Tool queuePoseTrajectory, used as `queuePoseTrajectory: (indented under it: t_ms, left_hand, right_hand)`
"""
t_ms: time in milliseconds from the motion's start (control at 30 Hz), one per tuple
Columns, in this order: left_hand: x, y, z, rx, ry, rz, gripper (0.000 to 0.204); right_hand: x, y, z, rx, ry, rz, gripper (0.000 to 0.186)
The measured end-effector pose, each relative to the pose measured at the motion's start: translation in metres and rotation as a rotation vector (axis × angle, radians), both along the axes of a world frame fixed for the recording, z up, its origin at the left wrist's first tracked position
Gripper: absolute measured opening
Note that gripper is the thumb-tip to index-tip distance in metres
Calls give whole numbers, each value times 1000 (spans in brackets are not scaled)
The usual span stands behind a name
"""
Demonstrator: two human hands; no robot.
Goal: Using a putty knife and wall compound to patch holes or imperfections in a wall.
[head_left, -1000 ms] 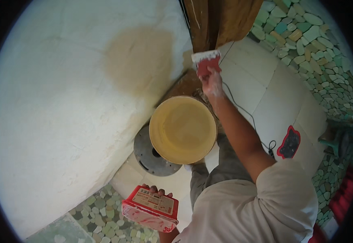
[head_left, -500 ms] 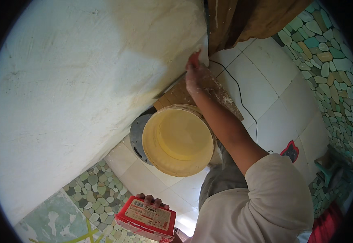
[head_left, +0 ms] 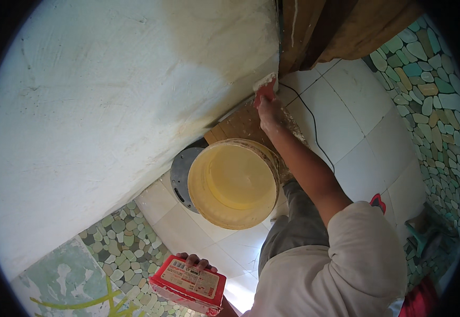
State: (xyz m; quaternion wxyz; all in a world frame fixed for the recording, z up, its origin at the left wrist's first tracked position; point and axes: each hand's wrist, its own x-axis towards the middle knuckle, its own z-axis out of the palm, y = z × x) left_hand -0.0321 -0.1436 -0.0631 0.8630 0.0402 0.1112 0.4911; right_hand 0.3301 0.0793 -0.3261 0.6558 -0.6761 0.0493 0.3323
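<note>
My right hand (head_left: 271, 115), arm stretched forward, is closed round a red putty knife (head_left: 265, 95) with off-white paste along its blade. The knife is close to the pale wall (head_left: 108, 105), near its far vertical edge; whether the blade touches it I cannot tell. At the bottom, my left hand (head_left: 195, 261) grips a red rectangular tub (head_left: 187, 282), its fingers over the upper edge. A printed label faces up on the tub's side, and smears mark its rim. What the tub holds is hidden.
Between my arms stands a large cream bucket (head_left: 202, 214) with pale liquid inside. A grey slotted disc (head_left: 181, 177) lies beside it. Beyond is a stained wooden board (head_left: 235, 127). A black cable (head_left: 317, 132) crosses the tiles, and brown wood (head_left: 340, 31) rises at the far end.
My right hand has tilted and come slightly back and right, bringing the paste-covered blade into clearer view. The left hand still holds the tub. The whole view has shifted a little.
</note>
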Motion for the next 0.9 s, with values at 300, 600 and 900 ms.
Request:
queuePoseTrajectory:
  t_ms: [300, 600, 900]
  left_hand:
    - [13, -9, 9, -58, -42, 38, 80]
    - [3, -27, 24, 67, -19, 75, 78]
    - [-19, -42, 22, 87, -44, 98, 77]
  right_hand:
    - [-51, 72, -1, 92, -201, 207, 26]
    - [-29, 47, 19, -109, 229, -63, 27]
    - [-61, 15, 81, 276, 132, 200, 16]
